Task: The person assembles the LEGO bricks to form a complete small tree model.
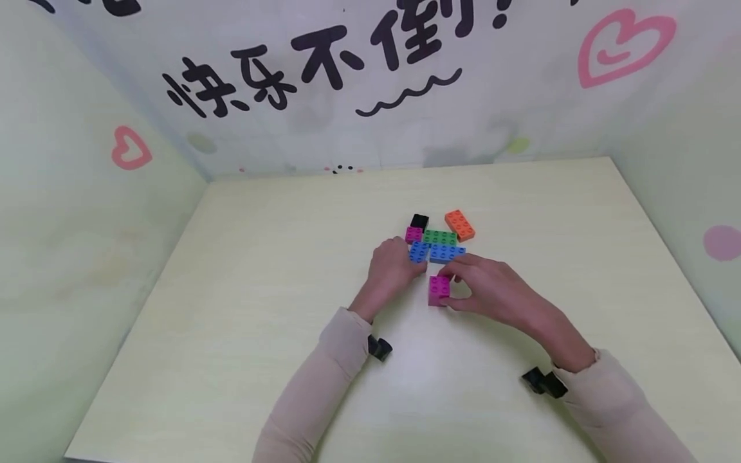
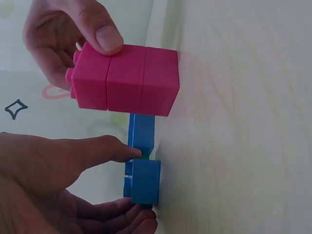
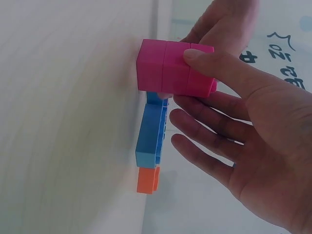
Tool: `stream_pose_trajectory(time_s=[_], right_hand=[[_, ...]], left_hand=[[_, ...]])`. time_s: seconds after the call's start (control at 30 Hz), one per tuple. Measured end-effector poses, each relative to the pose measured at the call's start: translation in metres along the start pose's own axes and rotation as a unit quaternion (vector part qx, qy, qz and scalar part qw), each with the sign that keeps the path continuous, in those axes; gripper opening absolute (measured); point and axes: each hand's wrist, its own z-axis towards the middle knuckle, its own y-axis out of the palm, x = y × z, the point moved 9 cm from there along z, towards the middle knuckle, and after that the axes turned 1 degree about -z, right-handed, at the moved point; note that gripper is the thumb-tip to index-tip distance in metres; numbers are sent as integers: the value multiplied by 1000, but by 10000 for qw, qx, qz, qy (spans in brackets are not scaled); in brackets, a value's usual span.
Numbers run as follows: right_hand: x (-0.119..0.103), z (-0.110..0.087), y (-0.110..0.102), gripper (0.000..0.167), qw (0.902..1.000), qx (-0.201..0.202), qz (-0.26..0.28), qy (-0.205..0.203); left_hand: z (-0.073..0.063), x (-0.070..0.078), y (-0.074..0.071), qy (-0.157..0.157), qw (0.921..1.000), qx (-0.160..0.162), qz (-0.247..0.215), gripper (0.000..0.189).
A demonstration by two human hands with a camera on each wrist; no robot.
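Observation:
My right hand [image 1: 492, 289] pinches a stack of pink building bricks [image 3: 175, 68] between thumb and fingers. Three bricks make up this stack, studs upward, and its base is at or very near the tabletop. On its left, my left hand [image 1: 393, 263] has its thumb and fingers on opposite sides of a small blue brick [image 2: 146, 181]. Just right of that brick lies a longer blue brick [image 1: 444, 253], by the right fingertips. A green brick [image 1: 440, 237] lies behind the blue ones, with a smaller pink brick [image 1: 413, 234] to its left.
Behind the small pink brick is a black brick [image 1: 419, 222]. An orange brick [image 1: 460, 225] lies at the back right of the group. The pale table [image 1: 243, 270] meets a printed wall [image 1: 324, 135] at the back, with side walls left and right.

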Motion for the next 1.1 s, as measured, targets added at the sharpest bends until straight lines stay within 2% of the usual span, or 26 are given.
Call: stream_pose_trajectory(time_s=[0.1, 0.2, 0.27, 0.37, 0.43, 0.5, 0.6, 0.77, 0.93, 1.1], right_hand=[[-1, 1, 1, 38, 10000, -87, 14, 42], [2, 3, 2, 39, 9997, -197, 115, 84], [3, 4, 3, 40, 9995, -239, 197, 97], [5, 4, 4, 40, 9992, -237, 313, 116], [5, 4, 3, 40, 9991, -195, 351, 121], [6, 4, 3, 40, 9991, -155, 359, 137], [5, 4, 3, 42, 9993, -99, 335, 144], [4, 3, 1, 48, 9995, 36, 313, 66], [1, 3, -6, 53, 9981, 253, 560, -18], [2, 3, -7, 47, 9964, 286, 795, -9]], left_hand=[[-5, -7, -14, 260, 9990, 162, -325, 35], [-14, -9, -29, 975, 9934, 153, -592, 35], [-24, -6, -38, 1579, 9847, -49, -741, 37], [-41, 3, -45, 2393, 9662, -451, -840, 36], [-51, 10, -47, 2790, 9554, -663, -701, 36], [-57, 17, -46, 3061, 9478, -772, -455, 35], [-63, 23, -42, 3242, 9416, -907, -108, 35], [-65, 26, -37, 3216, 9412, -1029, 50, 37], [-66, 28, -39, 3243, 9412, -946, 79, 38], [-66, 29, -36, 3245, 9422, -801, 222, 40]])
